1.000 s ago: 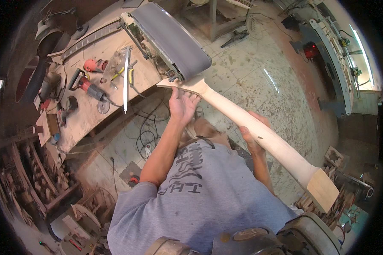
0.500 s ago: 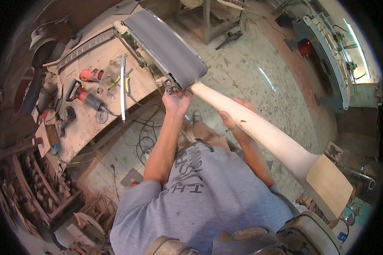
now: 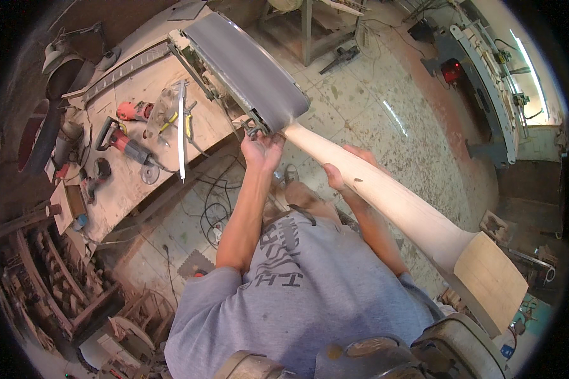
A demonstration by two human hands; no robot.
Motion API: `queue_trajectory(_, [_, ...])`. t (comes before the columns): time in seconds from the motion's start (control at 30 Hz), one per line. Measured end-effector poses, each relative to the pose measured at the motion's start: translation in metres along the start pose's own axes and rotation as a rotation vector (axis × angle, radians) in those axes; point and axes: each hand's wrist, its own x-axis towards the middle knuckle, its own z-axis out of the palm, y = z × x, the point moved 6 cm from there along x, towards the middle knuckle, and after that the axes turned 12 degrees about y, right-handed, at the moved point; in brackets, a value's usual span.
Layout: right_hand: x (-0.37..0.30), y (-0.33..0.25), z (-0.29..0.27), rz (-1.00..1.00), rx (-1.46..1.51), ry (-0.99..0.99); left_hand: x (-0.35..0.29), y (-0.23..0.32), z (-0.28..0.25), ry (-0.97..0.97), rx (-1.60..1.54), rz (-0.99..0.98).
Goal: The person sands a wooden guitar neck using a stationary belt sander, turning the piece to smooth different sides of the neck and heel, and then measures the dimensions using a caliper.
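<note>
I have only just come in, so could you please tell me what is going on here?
A person holds a long wooden piece with its narrow end at a belt sander. The right hand grips it partway along; the left hand is by the narrow end, partly hidden beneath the sander. The wide end points rightward. Power tools lie on the workbench.

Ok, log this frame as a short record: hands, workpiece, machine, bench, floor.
left hand: palm up below the sander's near end; fingers partly hidden
right hand: wrapped around the workpiece's middle, thumb on near side
workpiece: long pale wooden neck-like piece, flared block end at lower right
workpiece far end: at the belt's near end; exact contact hidden
machine: belt sander, grey belt
bench: wooden workbench with red-and-black angle grinder, yellow-handled pliers
floor: black cables
</note>
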Motion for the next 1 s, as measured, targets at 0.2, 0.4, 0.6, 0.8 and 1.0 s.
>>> queue_trajectory(0.2, [-0.002,0.005,0.001,-0.099,-0.117,0.02,-0.014,-0.005,0.009,0.012,-0.016,0.024])
queue_trajectory(0.4, [-0.002,0.004,0.007,-0.045,-0.089,-0.007,0.007,-0.001,0.001,-0.032,-0.035,0.002])
queue_trajectory(0.6, [-0.013,0.026,0.016,0.004,0.019,0.032,-0.008,-0.003,0.012,-0.021,-0.004,0.025])
queue_trajectory(0.8, [-0.008,0.014,0.014,-0.01,-0.08,-0.029,-0.009,-0.002,0.01,0.01,0.005,0.006])
queue_trajectory(1.0, [-0.017,0.03,0.018,0.209,0.221,-0.082,0.003,0.001,0.001,-0.062,-0.003,0.028])
